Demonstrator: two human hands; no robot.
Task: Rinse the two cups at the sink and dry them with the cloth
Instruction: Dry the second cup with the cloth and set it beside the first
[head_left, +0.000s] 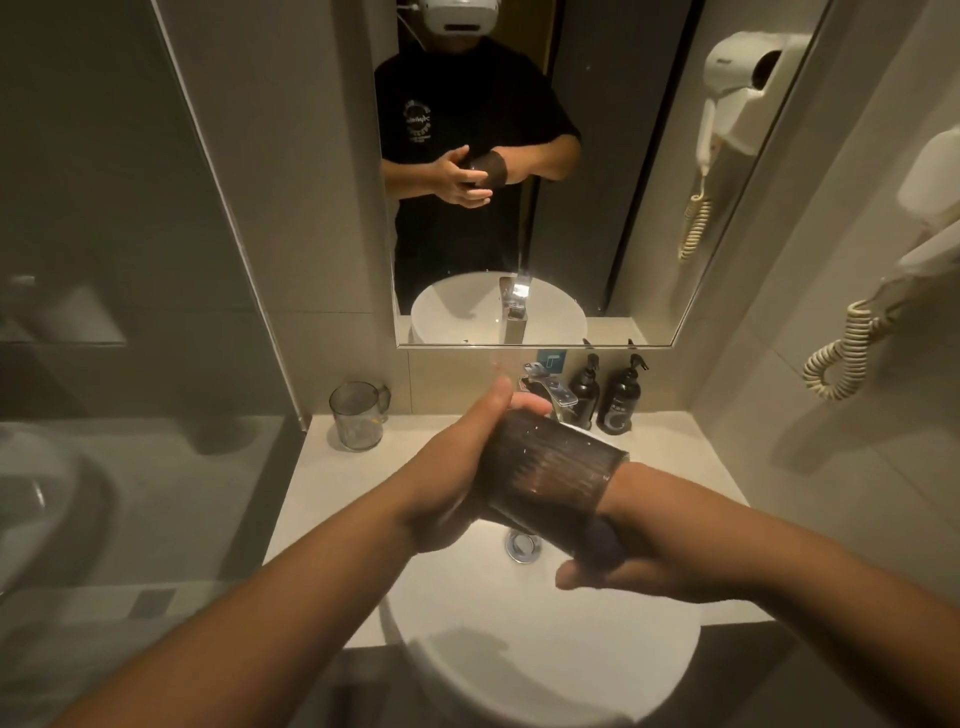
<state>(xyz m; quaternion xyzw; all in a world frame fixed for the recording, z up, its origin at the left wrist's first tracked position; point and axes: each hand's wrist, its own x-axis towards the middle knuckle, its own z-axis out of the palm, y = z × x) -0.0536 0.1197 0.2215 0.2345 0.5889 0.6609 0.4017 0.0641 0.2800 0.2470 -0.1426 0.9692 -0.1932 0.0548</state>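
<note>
Over the sink, your left hand grips the dark ribbed cup, lying on its side, mouth toward the right. Your right hand reaches inside it. The second cup stands far left on the tabletop.

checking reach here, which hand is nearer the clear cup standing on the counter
Left. The left hand grips the dark ribbed cup over the sink, on the side toward the clear cup. The right hand is inside the ribbed cup, farther right.
</note>
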